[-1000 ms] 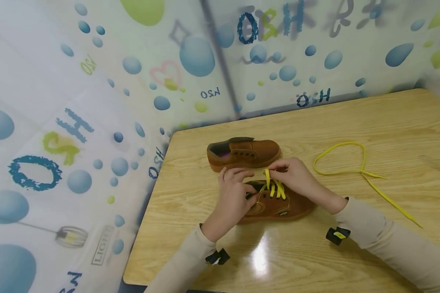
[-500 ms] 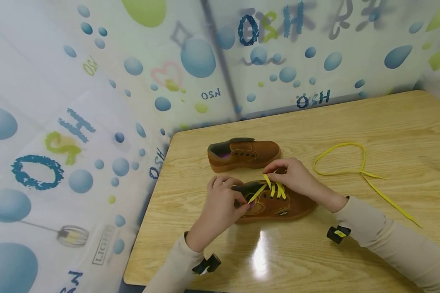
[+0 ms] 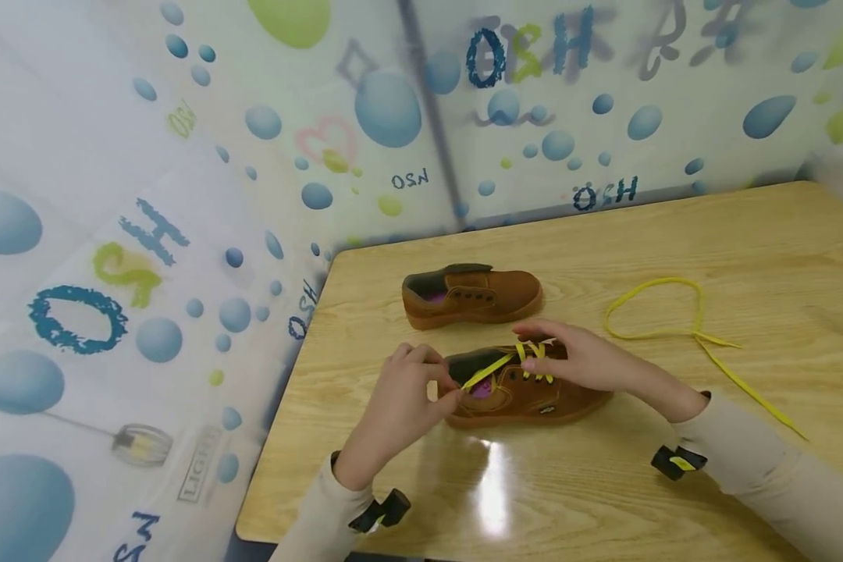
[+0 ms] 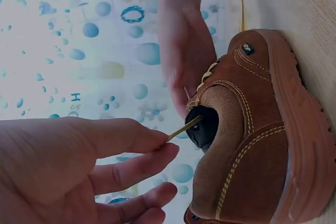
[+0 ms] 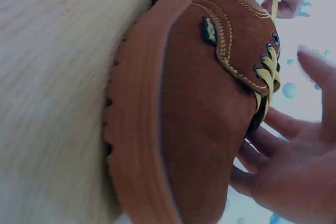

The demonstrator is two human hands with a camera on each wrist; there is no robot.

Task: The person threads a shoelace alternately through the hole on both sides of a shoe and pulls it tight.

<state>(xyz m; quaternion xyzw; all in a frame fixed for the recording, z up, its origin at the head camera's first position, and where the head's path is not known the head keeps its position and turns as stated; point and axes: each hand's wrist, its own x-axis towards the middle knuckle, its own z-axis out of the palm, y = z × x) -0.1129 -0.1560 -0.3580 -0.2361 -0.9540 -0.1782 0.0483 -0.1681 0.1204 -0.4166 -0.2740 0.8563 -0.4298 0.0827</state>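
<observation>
the yellow lace is now pinched by the left hand alone and drawn straight toward the lower left; half a second ago it was also pinched by the right hand. that hand's fingers are now spread around the laced front of the brown shoe, so the pull seems to be left to one side. the shoe is set upright at lower centre, toe rightward, with the second shoe just above. more wood of the table is offered rightward, by the loose lace, than toward its left edge.
</observation>
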